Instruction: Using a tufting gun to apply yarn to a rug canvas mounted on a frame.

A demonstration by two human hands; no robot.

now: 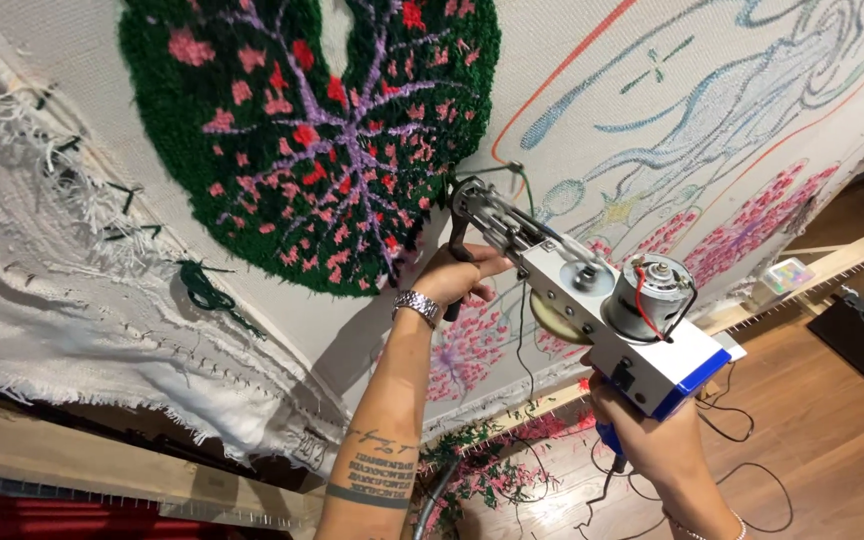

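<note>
Right hand (652, 440) clenched — tufting gun (592, 300)

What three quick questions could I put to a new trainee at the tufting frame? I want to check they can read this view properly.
1. True or false: both hands hold the tufting gun.
2. Which hand grips the front handle near the needle: A) left hand, B) right hand?
3. What colour is the edge of the round tufted patch on the stretched cloth that the gun's tip is closest to?

Key: 1. True. 2. A; the right hand holds the blue rear grip. 3. Dark green, with pink spots and purple lines further in.
</note>
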